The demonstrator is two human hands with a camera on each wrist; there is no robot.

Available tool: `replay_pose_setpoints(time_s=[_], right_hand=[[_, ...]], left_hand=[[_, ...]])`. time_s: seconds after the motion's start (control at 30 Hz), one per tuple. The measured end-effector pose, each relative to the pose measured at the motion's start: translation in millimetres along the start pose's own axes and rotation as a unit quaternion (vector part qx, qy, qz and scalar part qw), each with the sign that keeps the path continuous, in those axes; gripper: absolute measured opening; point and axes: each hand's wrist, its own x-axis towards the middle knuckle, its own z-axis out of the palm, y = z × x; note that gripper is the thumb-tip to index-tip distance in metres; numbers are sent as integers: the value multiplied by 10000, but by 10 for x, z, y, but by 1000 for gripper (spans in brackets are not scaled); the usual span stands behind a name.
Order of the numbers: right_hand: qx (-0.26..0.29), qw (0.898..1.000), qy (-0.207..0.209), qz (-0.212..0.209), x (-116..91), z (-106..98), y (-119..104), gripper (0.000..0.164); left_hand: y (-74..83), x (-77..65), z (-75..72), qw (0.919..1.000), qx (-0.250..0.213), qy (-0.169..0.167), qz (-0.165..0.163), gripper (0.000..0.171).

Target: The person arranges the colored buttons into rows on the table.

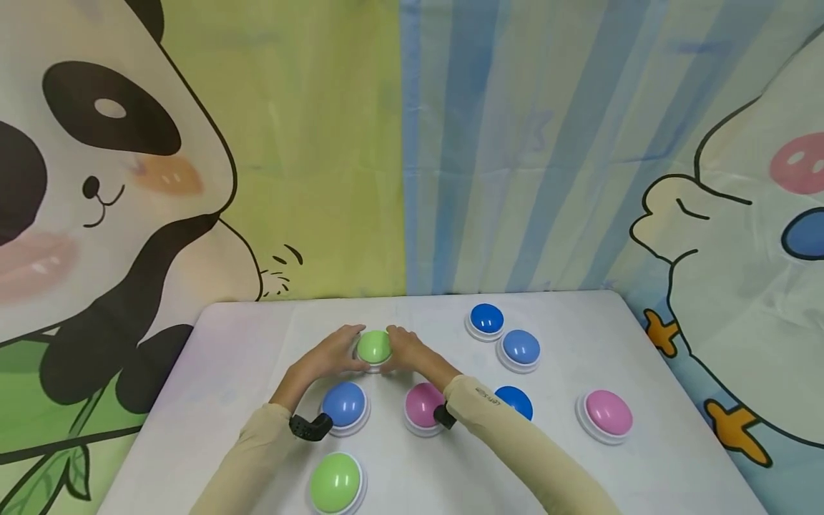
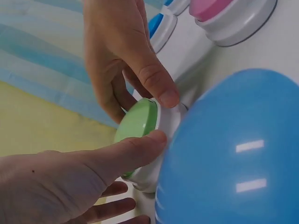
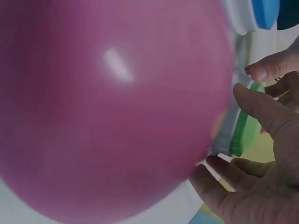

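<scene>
Left hand (image 1: 330, 353) and right hand (image 1: 408, 350) grip the far green button (image 1: 374, 346) at 9 and 3 o'clock — 1 o'clock from the leftmost blue button (image 1: 344, 403). Apply equal side pressure.

Head view bright; wrist views dimmer. Twin glare bars on blue dome (image 2: 224, 158), softer streak on pink dome (image 3: 117, 107).

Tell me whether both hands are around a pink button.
No, the left hand and right hand are around the far green button.
</scene>
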Motion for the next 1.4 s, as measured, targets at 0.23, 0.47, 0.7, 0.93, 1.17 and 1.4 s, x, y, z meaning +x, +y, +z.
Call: replay_pose_setpoints(time_s=[0.23,0.47,0.7,0.93,1.17,1.4], right_hand=[[-433,9988,148,-154,67,19,25,67],[-323,9994,-71,-48,33,-7,17,65],[167,9982,238,-524,-79,-155,206,62],[592,9937,466,-831,-313,-411,409,65],[536,9941,529,-779,-421,-526,549,66],[667,9941,347,-777,-562,-575,554,69]], left_hand=[[12,54,33,9997,246,51,75,82],[34,78,40,9992,275,142,264,80],[105,187,32,9977,26,215,638,82],[344,214,67,9927,-707,337,921,82],[489,270,180,9899,-855,516,1004,82],[571,186,230,9903,-975,623,767,80]])
